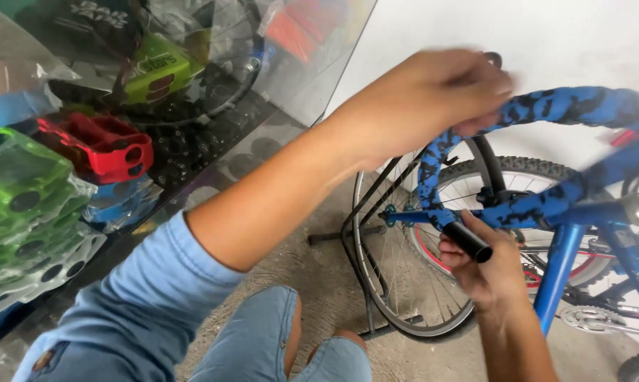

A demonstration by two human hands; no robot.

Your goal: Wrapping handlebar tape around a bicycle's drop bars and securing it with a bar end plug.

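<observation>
My left hand reaches across from the lower left and closes over the top of a curved handlebar wrapped in blue-and-black patterned tape. The hand is blurred. My right hand comes up from the lower right and grips a short black cylindrical piece at the lower end of the wrapped bar. The bar curves down between the two hands. It belongs to a blue bicycle standing in front of me.
A glass display case at the left holds green, red, blue and clear pedals. A bicycle wheel sits in a black floor stand on the concrete floor. A white wall is behind. My knees in blue shorts are at the bottom.
</observation>
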